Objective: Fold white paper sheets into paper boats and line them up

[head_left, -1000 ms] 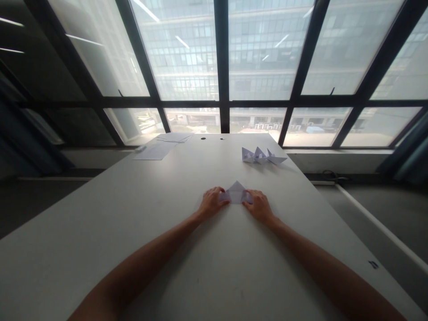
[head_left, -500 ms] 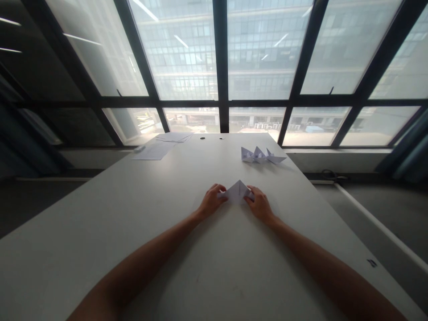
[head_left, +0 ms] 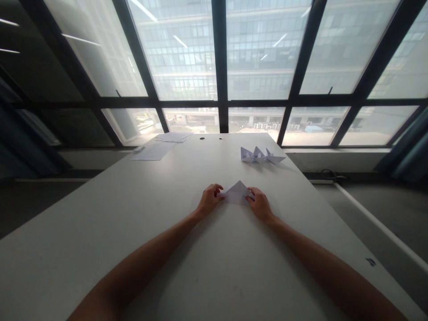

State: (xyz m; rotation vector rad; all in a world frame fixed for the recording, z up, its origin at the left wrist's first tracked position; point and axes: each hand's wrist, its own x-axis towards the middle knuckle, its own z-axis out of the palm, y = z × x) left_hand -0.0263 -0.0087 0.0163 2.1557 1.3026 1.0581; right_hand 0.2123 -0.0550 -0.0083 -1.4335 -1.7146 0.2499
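A small sheet of folded white paper (head_left: 238, 194), with a pointed top and a straight lower edge, is low over the table in front of me. My left hand (head_left: 210, 199) pinches its left end between thumb and fingers. At the right end, my right hand (head_left: 259, 203) grips the paper the same way. Fingertips cover both outer ends of the fold. Beyond my right hand stand several folded paper boats (head_left: 257, 155), close together in a row.
The white table (head_left: 187, 249) reaches forward to tall windows. Loose paper sheets (head_left: 152, 151) lie at its far left. A dark round hole (head_left: 202, 138) sits near the far edge, and a small dark mark (head_left: 371, 261) is by the right edge.
The folded paper has been turned over, showing another face to me, and its peak has shifted slightly right. My left hand's fingers have loosened a little at the left end.
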